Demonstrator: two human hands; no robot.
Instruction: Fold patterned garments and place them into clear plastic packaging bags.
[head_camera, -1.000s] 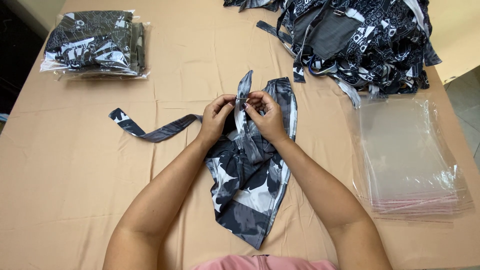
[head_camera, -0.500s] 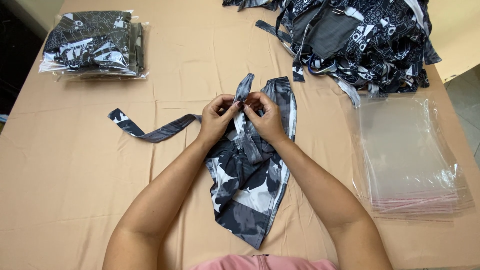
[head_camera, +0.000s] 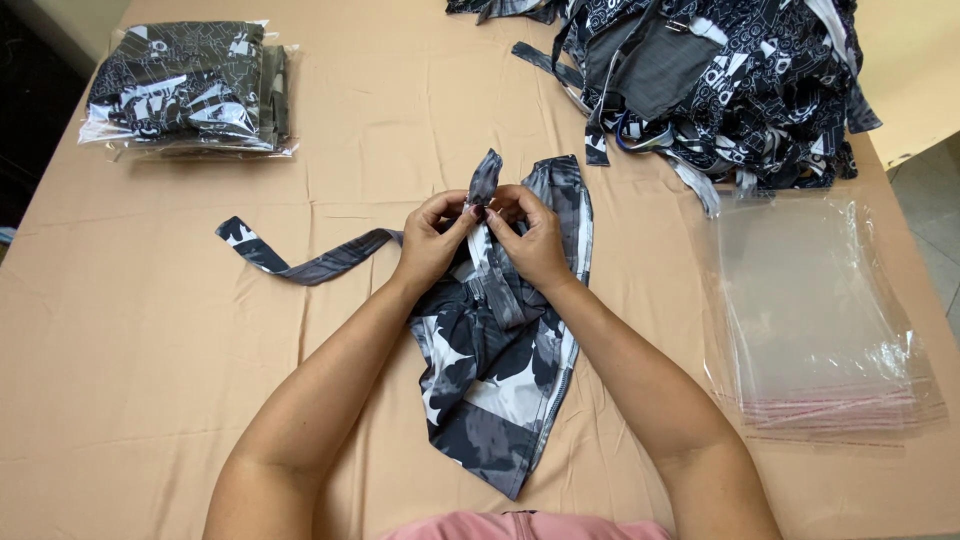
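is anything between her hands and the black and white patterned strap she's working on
Nothing visible does. The left hand and right hand both already pinch the grey, black and white patterned fabric strap at its middle, above the matching folded garment lying on the tan cloth-covered table.

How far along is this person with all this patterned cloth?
Done: a few folded pieces sit sealed in clear bags, the bagged stack, far left. In hand: the left hand and right hand pinch a strap of the patterned garment spread on the table. Left: a large loose heap far right, and a pile of empty clear bags beside it. Most remains.
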